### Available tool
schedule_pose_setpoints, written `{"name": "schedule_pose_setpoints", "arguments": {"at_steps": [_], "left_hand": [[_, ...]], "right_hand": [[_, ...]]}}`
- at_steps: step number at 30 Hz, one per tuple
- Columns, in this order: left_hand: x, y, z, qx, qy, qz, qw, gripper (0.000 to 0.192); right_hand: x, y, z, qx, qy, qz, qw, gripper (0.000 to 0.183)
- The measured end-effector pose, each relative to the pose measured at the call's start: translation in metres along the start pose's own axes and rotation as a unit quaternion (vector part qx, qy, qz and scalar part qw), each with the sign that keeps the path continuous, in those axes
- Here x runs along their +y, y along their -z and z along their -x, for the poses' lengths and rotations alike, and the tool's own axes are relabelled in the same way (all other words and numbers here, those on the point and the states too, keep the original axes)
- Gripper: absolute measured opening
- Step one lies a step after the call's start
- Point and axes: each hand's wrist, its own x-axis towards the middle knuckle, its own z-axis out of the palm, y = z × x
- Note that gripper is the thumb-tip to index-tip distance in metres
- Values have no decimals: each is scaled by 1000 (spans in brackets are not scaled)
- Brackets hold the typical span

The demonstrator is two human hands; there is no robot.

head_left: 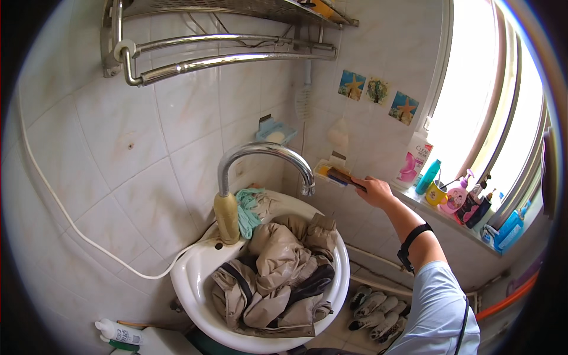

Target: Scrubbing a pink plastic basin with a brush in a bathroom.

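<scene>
My right hand (375, 191) reaches out to the corner wall with its fingers closed on the handle of a brown brush (347, 178). The brush's far end lies over a small wall-mounted soap dish (317, 170); whether it rests on the dish I cannot tell. My left hand is out of view. Before me, a bunched beige jacket (284, 257) with dark parts fills most of the white washbasin (188, 284). Above the basin arches a chrome faucet (266, 148) on a yellowish base. A mint-green cloth (248, 212) lies on the basin's back rim beside it.
A chrome towel rack (239, 60) juts from the wall above. Several bottles, including a white pump bottle (413, 159), and a yellow mug (435, 195) line the windowsill. Several shoes (377, 313) sit on the floor right of the basin. A white hose (88, 239) hangs along the left wall.
</scene>
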Motion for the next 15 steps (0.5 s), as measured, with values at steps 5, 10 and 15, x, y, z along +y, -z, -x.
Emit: {"name": "schedule_pose_setpoints", "arguments": {"at_steps": [5, 10, 15], "left_hand": [[-9, 0, -9, 2, -4, 15, 1000, 50], [-26, 6, -11, 13, 1, 31, 999, 49], [-42, 16, -20, 23, 3, 52, 998, 47]], "right_hand": [[-8, 15, 6, -1, -32, 38, 999, 41], [-20, 26, 5, -12, -51, 68, 996, 42], [-33, 19, -10, -20, -67, 111, 991, 43]]}}
